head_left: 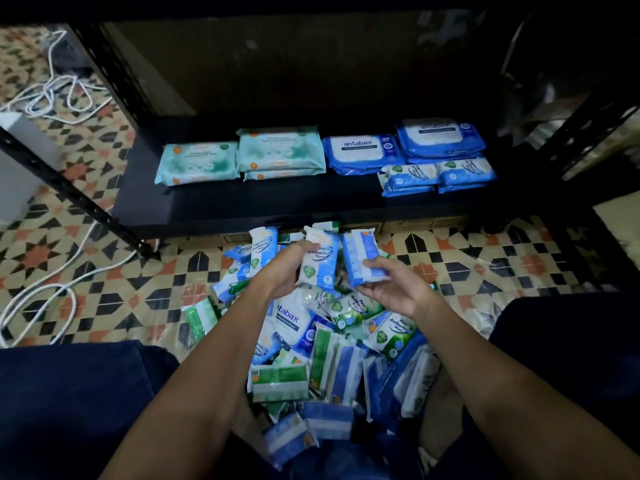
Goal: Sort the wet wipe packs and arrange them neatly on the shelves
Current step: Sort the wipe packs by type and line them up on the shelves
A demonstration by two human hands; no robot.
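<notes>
Packs of one kind are what you are gathering at this step: your left hand (pixel 282 271) is gripping a small blue-and-white antibacterial wipes pack (pixel 320 259), fingers curled round its lower half, and your right hand (pixel 391 289) is pinching a second blue pack (pixel 362 259) just beside it. A third blue pack (pixel 265 244) seems to be tucked behind your left hand, though whether you are holding it is hard to tell. All are hovering above the mixed pile of packs (pixel 332 355) on the tiled floor (pixel 104 271).

Next you are likely squaring these together and carrying them to the black shelf (pixel 277 206), where matching small blue packs (pixel 438 176) are already sitting at the right front, before the antabax packs (pixel 363 152) and well apart from the teal packs (pixel 239 155). Lay them flat, edges aligned with that stack.
</notes>
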